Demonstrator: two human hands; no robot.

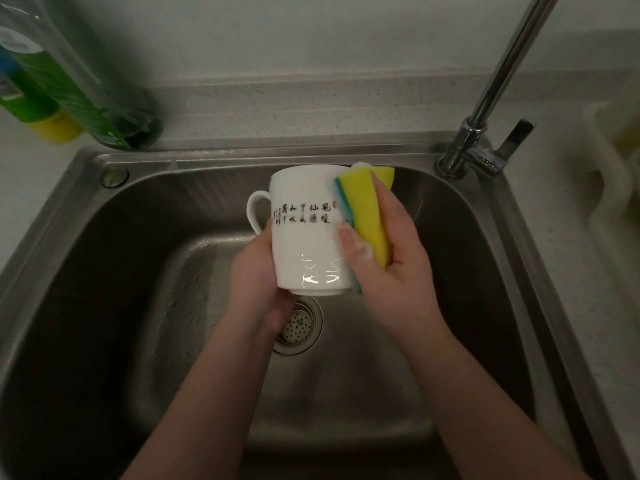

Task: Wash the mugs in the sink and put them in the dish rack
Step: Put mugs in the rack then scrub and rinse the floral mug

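Observation:
A white mug (304,244) with black calligraphy is held over the steel sink (104,271), its base toward me and its handle to the left. My left hand (256,271) grips the mug's left side near the base. My right hand (391,258) holds a yellow sponge (367,216) with a green scouring side, folded against the mug's right side. A little foam sits on my right thumb.
A drain strainer (301,327) lies in the wet basin below the mug. A chrome faucet (485,133) rises at the back right. Green detergent bottles (69,84) stand at the back left. A pale dish rack (613,174) is at the right edge.

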